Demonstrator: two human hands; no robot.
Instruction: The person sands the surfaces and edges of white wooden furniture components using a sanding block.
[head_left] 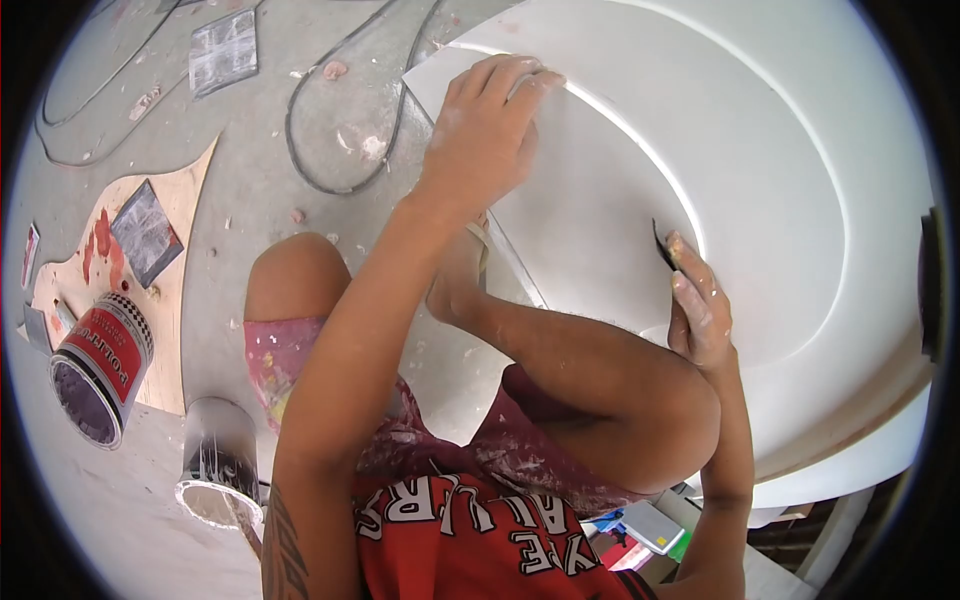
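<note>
My left hand (487,125) rests with its fingers stretched over the upper-left part of a white curved panel (590,200), fingertips right at a raised white rib (640,143). Nothing shows in its fingers. My right hand (702,308) is over the lower middle of the same panel, thumb and fingers closed on a thin, dark, curved sheet (661,245) seen nearly edge-on. That sheet resembles folded sandpaper, and part of it is hidden behind the fingers. A second raised rib (838,190) curves farther right across the white surface.
Left on the grey floor stand a red-labelled can (103,365) and a paint-streaked pot (219,455) with a stick in it. A dusty dark square sheet (148,232) lies on a plywood offcut (190,190); another dusty sheet (223,52) is behind. A black cable (293,125) loops nearby.
</note>
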